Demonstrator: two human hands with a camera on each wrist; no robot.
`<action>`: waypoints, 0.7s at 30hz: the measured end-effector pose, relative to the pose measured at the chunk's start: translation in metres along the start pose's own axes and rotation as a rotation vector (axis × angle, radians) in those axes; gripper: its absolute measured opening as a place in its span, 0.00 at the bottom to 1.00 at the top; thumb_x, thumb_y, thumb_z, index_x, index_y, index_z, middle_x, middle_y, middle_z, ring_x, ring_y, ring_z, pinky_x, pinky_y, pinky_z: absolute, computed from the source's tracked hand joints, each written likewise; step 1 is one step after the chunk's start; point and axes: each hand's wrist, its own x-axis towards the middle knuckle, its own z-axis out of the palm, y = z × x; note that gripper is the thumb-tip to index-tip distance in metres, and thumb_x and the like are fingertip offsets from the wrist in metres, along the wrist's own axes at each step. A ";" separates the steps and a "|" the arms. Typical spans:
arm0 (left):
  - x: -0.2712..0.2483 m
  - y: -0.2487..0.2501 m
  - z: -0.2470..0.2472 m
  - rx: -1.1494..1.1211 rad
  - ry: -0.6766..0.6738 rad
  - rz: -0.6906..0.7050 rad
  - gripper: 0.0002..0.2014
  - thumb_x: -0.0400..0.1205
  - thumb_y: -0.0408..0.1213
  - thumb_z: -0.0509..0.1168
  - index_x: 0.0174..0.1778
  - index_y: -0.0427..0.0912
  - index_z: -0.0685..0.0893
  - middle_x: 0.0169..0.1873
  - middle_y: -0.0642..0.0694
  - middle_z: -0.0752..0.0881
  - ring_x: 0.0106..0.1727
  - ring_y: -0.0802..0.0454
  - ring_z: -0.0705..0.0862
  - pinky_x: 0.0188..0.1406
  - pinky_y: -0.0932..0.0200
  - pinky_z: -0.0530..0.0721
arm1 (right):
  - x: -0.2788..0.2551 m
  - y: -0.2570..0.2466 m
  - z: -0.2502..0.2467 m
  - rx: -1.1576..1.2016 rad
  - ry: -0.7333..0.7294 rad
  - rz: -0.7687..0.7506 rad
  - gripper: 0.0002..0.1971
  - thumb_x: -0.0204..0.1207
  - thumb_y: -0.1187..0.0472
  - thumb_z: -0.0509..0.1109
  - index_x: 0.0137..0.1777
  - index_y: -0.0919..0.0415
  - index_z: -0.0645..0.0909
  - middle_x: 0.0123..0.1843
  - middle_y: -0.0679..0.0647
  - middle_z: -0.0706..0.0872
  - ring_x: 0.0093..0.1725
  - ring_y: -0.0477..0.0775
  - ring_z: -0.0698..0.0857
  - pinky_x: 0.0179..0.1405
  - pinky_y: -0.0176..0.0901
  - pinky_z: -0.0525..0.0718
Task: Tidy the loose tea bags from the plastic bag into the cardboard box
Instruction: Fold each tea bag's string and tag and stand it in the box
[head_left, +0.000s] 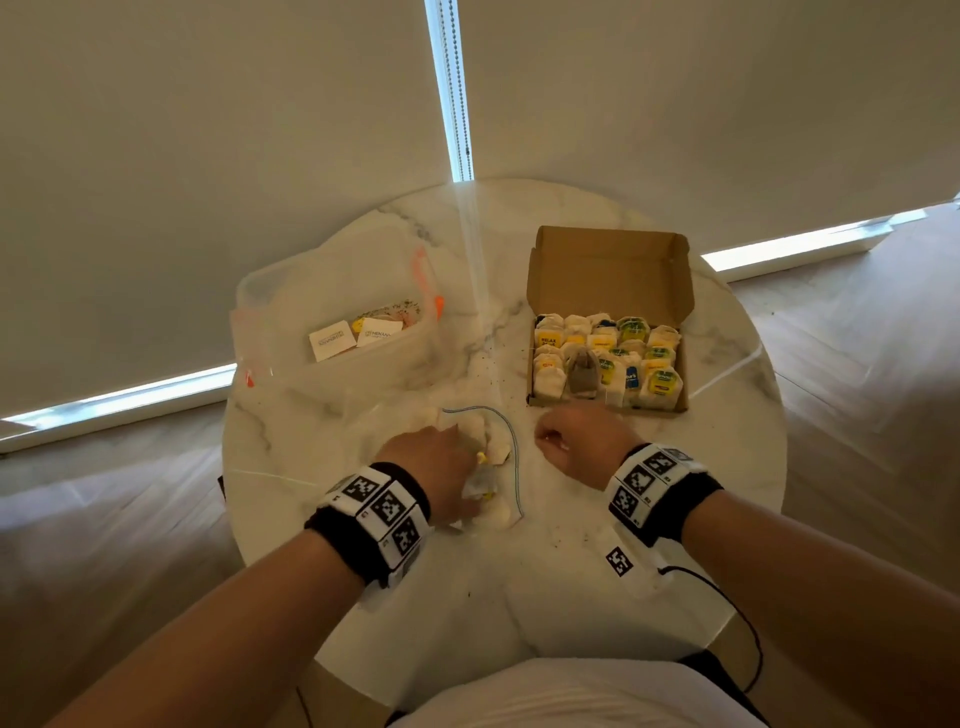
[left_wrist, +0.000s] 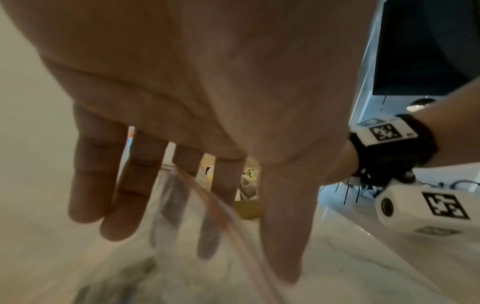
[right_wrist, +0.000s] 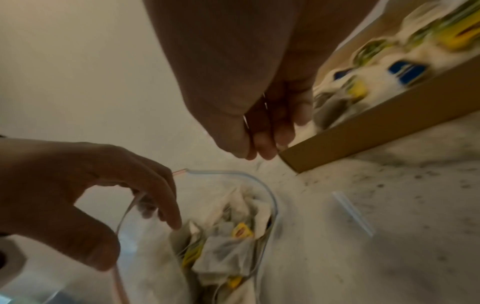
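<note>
A: How much room is there on the table (head_left: 519, 571)?

B: It is round and marble-topped. The cardboard box (head_left: 608, 332) sits at about two o'clock from the table's middle, lid flap standing up at its far side, and its right wall comes near the table's edge. A clear plastic container (head_left: 337, 322) lies at ten o'clock. The bare stretch runs from the centre toward six o'clock, speckled with dark crumbs.

A: And the plastic bag?

B: The plastic bag (right_wrist: 197, 236) lies flat near the centre, at about seven o'clock from the box and apart from it, its mouth pulled wide. Loose tea bags (right_wrist: 228, 242) are heaped inside, white paper with yellow tags; they overlap too much for a count.

A: The hands?

B: The left hand (head_left: 431, 462) reaches in from seven o'clock, palm down. In the right wrist view its thumb and fingers curl round the bag's rim, holding the mouth apart. The right hand (head_left: 571, 441) hangs just off the near wall of the box, fingers curled inward into a loose fist, thumb against them. I see nothing between them.

A: Counts?

B: One box, one bag, one container, two hands. Inside the box the packed tea bags (head_left: 608, 358) stand upright in two rows, near and far; one brownish bag stands in the near row. Two white cards (head_left: 356, 335) lie in the container.
</note>
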 end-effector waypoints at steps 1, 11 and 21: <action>-0.002 -0.003 0.005 0.034 -0.028 -0.006 0.24 0.80 0.58 0.66 0.68 0.50 0.81 0.65 0.47 0.77 0.65 0.44 0.78 0.53 0.50 0.79 | 0.002 -0.008 0.002 -0.001 -0.024 -0.048 0.11 0.81 0.56 0.65 0.56 0.57 0.87 0.51 0.54 0.89 0.52 0.56 0.85 0.53 0.50 0.83; -0.009 0.000 0.010 -0.006 0.015 0.010 0.20 0.80 0.46 0.72 0.65 0.40 0.83 0.68 0.41 0.73 0.69 0.42 0.72 0.64 0.49 0.78 | 0.041 -0.059 0.046 -0.377 -0.177 -0.252 0.46 0.69 0.38 0.74 0.81 0.58 0.60 0.79 0.61 0.64 0.77 0.65 0.64 0.76 0.60 0.68; 0.004 -0.001 0.019 -0.130 0.039 0.001 0.18 0.83 0.43 0.69 0.68 0.44 0.82 0.67 0.44 0.73 0.69 0.44 0.71 0.63 0.49 0.77 | 0.047 -0.060 0.041 -0.209 -0.299 -0.147 0.23 0.82 0.66 0.61 0.78 0.58 0.69 0.76 0.60 0.66 0.70 0.67 0.72 0.63 0.55 0.77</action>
